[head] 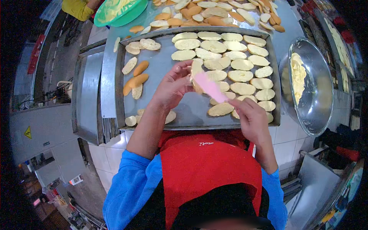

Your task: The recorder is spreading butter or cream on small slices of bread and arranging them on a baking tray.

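My left hand (175, 83) grips an oval bread slice (197, 67) above the middle of a metal baking tray (184, 110). Against the cut face of that slice lies the blade of a pink spatula (211, 87), slightly blurred. The spatula's handle end is in my right hand (250, 116), over the tray's right front part. Rows of pale, coated-looking slices (241, 76) fill the right side of the tray. At its left lie loose slices, some brown crust up (141, 68), some cut face up (130, 65). My left forearm partly covers several slices near the front edge.
Right of the tray stands a steel bowl (313, 106) holding pale yellow cream (298, 76). A heap of bread slices (207, 13) lies behind the tray, beside a green basin (126, 17) of cream. Stacked trays (87, 95) stand left. Another person's yellow sleeve (76, 10) shows at upper left.
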The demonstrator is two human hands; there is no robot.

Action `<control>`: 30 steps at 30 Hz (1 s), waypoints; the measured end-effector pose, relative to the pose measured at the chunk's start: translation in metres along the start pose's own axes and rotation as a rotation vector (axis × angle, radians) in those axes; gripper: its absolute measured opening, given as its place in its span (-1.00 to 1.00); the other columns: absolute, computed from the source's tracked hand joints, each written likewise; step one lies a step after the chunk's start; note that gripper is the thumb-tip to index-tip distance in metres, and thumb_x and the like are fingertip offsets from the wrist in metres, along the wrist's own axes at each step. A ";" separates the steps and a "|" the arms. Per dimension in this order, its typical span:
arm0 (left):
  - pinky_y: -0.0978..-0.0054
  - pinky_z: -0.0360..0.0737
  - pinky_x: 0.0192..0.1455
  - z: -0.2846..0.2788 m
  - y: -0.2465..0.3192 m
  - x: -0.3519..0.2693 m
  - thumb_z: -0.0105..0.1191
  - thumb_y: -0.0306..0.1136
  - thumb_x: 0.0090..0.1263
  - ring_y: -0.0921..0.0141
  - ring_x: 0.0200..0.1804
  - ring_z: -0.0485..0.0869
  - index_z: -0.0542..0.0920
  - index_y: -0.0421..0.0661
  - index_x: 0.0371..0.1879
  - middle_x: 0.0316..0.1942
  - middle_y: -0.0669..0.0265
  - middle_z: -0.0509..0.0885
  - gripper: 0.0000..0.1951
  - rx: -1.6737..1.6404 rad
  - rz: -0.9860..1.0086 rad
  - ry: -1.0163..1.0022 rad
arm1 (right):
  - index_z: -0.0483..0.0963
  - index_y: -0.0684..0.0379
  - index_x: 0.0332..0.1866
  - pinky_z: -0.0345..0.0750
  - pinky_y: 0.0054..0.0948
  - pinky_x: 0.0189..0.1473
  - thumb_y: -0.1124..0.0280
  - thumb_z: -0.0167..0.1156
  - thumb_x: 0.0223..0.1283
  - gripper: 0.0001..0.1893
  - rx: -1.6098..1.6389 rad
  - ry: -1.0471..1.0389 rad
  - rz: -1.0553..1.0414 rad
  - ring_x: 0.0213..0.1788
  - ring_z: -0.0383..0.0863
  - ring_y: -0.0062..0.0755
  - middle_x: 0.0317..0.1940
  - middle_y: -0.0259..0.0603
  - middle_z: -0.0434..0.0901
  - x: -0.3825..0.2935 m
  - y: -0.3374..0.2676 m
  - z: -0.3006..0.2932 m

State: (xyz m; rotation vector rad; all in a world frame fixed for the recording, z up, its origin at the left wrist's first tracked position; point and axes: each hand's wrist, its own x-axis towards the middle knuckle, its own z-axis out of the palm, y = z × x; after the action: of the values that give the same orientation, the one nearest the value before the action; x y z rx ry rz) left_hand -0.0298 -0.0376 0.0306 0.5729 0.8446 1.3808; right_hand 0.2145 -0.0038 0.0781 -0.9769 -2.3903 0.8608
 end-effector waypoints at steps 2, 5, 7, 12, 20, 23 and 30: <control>0.34 0.48 -0.02 0.001 0.004 -0.001 -0.02 -0.48 0.21 0.36 0.03 0.45 0.21 -0.02 0.18 0.04 0.29 0.41 -0.49 -0.017 0.079 0.035 | 0.48 0.12 -0.12 0.38 -0.39 -0.48 0.63 0.07 -0.06 -0.67 0.057 -0.051 0.023 -0.52 0.44 -0.23 -0.59 -0.14 0.39 -0.006 0.007 -0.012; 0.32 0.45 0.02 0.009 0.005 0.003 -0.04 -0.53 0.22 0.35 0.08 0.41 0.15 0.01 0.20 0.09 0.31 0.34 -0.46 -0.021 0.192 0.059 | 0.48 0.16 -0.10 0.33 -0.52 -0.54 0.60 0.04 0.04 -0.72 0.171 0.000 -0.021 -0.57 0.38 -0.44 -0.64 -0.26 0.37 -0.011 0.024 -0.007; 0.31 0.44 0.05 0.016 0.001 0.004 -0.06 -0.56 0.22 0.35 0.11 0.39 0.12 0.03 0.22 0.12 0.32 0.31 -0.44 -0.003 0.228 0.061 | 0.45 0.22 -0.07 0.27 -0.62 -0.58 0.56 -0.01 0.13 -0.75 0.739 0.009 0.468 -0.59 0.31 -0.61 -0.63 -0.36 0.38 -0.007 0.015 0.011; 0.17 0.37 0.14 0.014 -0.001 0.004 -0.07 -0.60 0.17 0.25 0.18 0.31 0.12 0.09 0.20 0.15 0.23 0.27 -0.41 -0.089 0.424 0.067 | 0.40 0.28 -0.02 0.18 -0.73 -0.62 0.49 -0.07 0.21 -0.74 1.190 -0.221 0.738 -0.64 0.23 -0.73 -0.62 -0.38 0.39 -0.009 0.033 0.017; 0.21 0.39 0.13 0.021 -0.009 0.004 -0.12 -0.70 0.15 0.30 0.16 0.33 0.14 0.06 0.16 0.11 0.27 0.31 -0.42 -0.065 0.496 0.123 | 0.47 0.14 -0.07 0.38 -0.49 -0.47 0.59 0.03 0.07 -0.71 0.337 0.209 0.081 -0.49 0.43 -0.42 -0.51 -0.23 0.44 -0.003 0.019 0.036; 0.26 0.41 0.11 0.015 -0.001 0.002 -0.14 -0.72 0.16 0.35 0.14 0.35 0.17 0.05 0.14 0.10 0.31 0.33 -0.44 -0.096 0.561 0.154 | 0.48 0.10 -0.07 0.40 -0.44 -0.42 0.64 0.04 -0.01 -0.65 0.179 0.130 0.101 -0.45 0.45 -0.22 -0.51 -0.12 0.41 -0.005 0.019 0.031; 0.15 0.37 0.15 0.020 -0.010 -0.003 -0.07 -0.68 0.14 0.25 0.16 0.34 0.17 0.04 0.14 0.10 0.21 0.32 -0.44 -0.087 0.533 0.151 | 0.46 0.05 -0.03 0.41 -0.40 -0.43 0.67 0.04 -0.04 -0.59 0.119 0.229 0.076 -0.49 0.45 -0.21 -0.49 -0.14 0.41 0.003 0.013 0.034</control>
State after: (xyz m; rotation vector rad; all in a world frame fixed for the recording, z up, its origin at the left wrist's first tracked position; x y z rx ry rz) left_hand -0.0076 -0.0395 0.0351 0.6604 0.7761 1.9560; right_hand 0.1989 -0.0079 0.0451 -1.0637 -2.0985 0.8579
